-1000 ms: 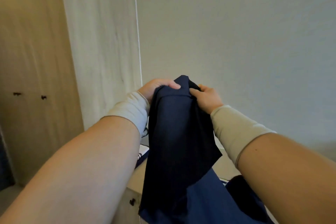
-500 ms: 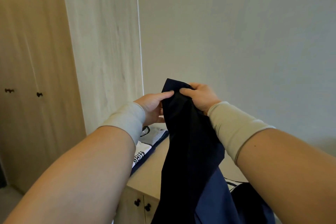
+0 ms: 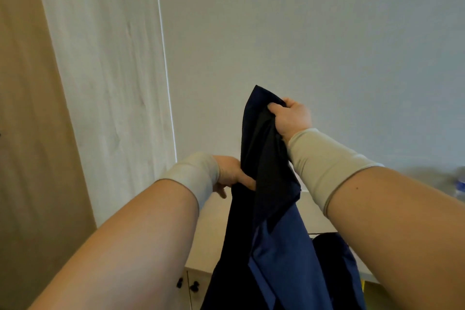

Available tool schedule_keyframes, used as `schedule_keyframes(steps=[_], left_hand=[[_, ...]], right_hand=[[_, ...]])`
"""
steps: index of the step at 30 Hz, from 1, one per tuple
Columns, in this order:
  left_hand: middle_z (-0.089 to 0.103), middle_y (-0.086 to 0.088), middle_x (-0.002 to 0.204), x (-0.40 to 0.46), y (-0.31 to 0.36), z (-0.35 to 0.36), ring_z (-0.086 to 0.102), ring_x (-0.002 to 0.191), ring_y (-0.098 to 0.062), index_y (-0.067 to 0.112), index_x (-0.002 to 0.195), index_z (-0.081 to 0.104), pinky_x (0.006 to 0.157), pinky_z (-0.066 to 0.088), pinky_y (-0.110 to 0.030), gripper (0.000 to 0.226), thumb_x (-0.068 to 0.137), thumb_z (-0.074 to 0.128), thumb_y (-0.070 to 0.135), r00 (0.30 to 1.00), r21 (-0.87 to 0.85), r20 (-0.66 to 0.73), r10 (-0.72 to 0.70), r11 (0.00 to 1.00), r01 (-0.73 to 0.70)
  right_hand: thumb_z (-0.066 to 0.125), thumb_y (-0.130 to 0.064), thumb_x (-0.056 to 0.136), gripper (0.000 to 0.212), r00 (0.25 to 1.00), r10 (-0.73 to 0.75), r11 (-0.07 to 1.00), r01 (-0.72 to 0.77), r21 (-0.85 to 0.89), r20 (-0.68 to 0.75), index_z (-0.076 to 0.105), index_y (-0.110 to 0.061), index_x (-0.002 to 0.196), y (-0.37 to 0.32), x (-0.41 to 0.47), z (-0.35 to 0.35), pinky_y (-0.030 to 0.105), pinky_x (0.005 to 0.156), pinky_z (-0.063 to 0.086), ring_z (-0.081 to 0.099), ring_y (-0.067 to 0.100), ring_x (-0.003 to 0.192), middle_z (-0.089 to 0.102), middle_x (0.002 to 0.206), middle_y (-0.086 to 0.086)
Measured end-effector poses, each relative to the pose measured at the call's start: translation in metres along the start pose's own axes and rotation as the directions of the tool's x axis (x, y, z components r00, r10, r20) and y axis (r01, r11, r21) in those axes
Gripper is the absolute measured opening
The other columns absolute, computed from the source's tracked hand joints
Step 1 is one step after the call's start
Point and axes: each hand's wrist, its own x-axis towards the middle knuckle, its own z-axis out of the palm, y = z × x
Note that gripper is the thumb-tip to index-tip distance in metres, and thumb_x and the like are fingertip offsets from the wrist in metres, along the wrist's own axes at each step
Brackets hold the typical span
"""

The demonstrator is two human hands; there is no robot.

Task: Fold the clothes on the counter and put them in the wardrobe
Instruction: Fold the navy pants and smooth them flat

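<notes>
- While held up over the counter (image 3: 219,229), navy garment (image 3: 261,184) hangs in mid-air at centre of view, top corner highest, rest draping down past the bottom edge.
- Right hand (image 3: 292,118) up high, fingers curled tight round the garment's top edge, thumb on near side; firm grip.
- Left hand (image 3: 231,173) lower and left of the right, fingers wrapped into the cloth's left edge, holding it; fingertips partly hidden by fabric.
- Both wrists in beige sleeves (image 3: 324,166); forearms bare.
- Brighter blue panel (image 3: 284,254) of the cloth shows lower down, near side.
- Another dark cloth (image 3: 332,246) lies on the counter at right, behind the hanging one; kind can't be told.
- Counter front has small dark knobs (image 3: 187,284), bottom centre.
- Wardrobe (image 3: 30,133) with wood doors stands at far left; pale wood panel (image 3: 108,70) beside it; plain wall (image 3: 302,33) behind.
</notes>
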Motion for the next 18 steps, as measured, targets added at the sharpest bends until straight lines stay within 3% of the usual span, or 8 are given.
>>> schedule_keyframes(steps=[2, 4, 6, 8, 13, 16, 18], left_hand=[[0.065, -0.01, 0.123, 0.006, -0.001, -0.002, 0.06, 0.116, -0.028, 0.008, 0.128, 0.057, 0.101, 0.047, -0.049, 0.049, 0.084, 0.07, 0.023, 0.996, -0.055, -0.086, 0.013, 0.998, -0.018], [0.07, -0.016, 0.109, 0.009, -0.006, -0.009, 0.067, 0.102, -0.033, 0.003, 0.117, 0.062, 0.094, 0.052, -0.049, 0.033, 0.087, 0.065, 0.016, 0.982, -0.205, -0.188, 0.007, 0.978, -0.047], [0.072, -0.017, 0.095, 0.002, -0.007, -0.018, 0.069, 0.09, -0.031, 0.0, 0.106, 0.067, 0.088, 0.054, -0.042, 0.024, 0.086, 0.064, 0.014, 0.964, -0.349, -0.266, 0.02, 0.93, -0.115], [0.071, -0.013, 0.08, -0.011, -0.006, -0.032, 0.066, 0.078, -0.026, 0.003, 0.091, 0.069, 0.077, 0.051, -0.032, 0.015, 0.086, 0.064, 0.016, 0.934, -0.449, -0.349, 0.079, 0.86, -0.241], [0.068, -0.011, 0.071, -0.064, -0.006, -0.069, 0.064, 0.067, -0.022, 0.006, 0.081, 0.067, 0.071, 0.05, -0.027, 0.021, 0.091, 0.053, 0.019, 0.888, -0.594, -0.429, 0.168, 0.688, -0.417], [0.062, -0.008, 0.065, -0.089, -0.028, -0.093, 0.059, 0.065, -0.022, 0.006, 0.073, 0.061, 0.065, 0.047, -0.026, 0.021, 0.087, 0.047, 0.012, 0.797, -0.59, -0.596, 0.1, 0.619, -0.518], [0.058, -0.004, 0.057, -0.107, -0.05, -0.11, 0.057, 0.057, -0.018, 0.01, 0.056, 0.061, 0.057, 0.044, -0.02, 0.037, 0.087, 0.041, 0.009, 0.715, -0.561, -0.697, 0.05, 0.582, -0.588]], right_hand=[[0.058, -0.007, 0.089, 0.007, 0.997, 0.051, 0.994, -0.056, -0.093, -0.056, 0.065, -0.007, 0.089, 0.009, 0.004, -0.009, 0.018, 0.049, 0.044, 0.052, 0.016, 0.06, 0.057, 0.069, 0.003], [0.056, -0.006, 0.083, 0.016, 0.992, 0.12, 0.974, -0.127, -0.188, -0.048, 0.063, 0.005, 0.092, 0.02, 0.006, -0.015, 0.026, 0.06, 0.044, 0.052, 0.02, 0.066, 0.056, 0.072, 0.008], [0.055, -0.006, 0.08, 0.017, 0.986, 0.168, 0.942, -0.163, -0.294, -0.007, 0.063, 0.006, 0.089, 0.031, 0.006, -0.017, 0.033, 0.065, 0.044, 0.052, 0.022, 0.07, 0.055, 0.074, 0.011], [0.055, -0.004, 0.08, 0.012, 0.981, 0.188, 0.918, -0.162, -0.363, 0.04, 0.064, 0.004, 0.084, 0.036, 0.0, -0.009, 0.032, 0.064, 0.042, 0.052, 0.021, 0.071, 0.056, 0.074, 0.012], [0.055, -0.004, 0.085, 0.019, 0.963, 0.154, 0.913, -0.053, -0.405, 0.221, 0.054, -0.011, 0.067, 0.029, -0.017, 0.052, 0.029, 0.062, 0.04, 0.049, 0.022, 0.069, 0.054, 0.069, 0.01], [0.054, -0.005, 0.085, 0.018, 0.945, 0.122, 0.932, -0.004, -0.361, 0.304, 0.054, -0.011, 0.068, 0.024, -0.029, 0.098, 0.029, 0.062, 0.04, 0.048, 0.022, 0.067, 0.054, 0.068, 0.009], [0.053, -0.003, 0.085, 0.019, 0.927, 0.11, 0.955, 0.002, -0.296, 0.359, 0.052, -0.01, 0.067, 0.022, -0.04, 0.131, 0.028, 0.057, 0.038, 0.046, 0.021, 0.062, 0.051, 0.065, 0.008]])
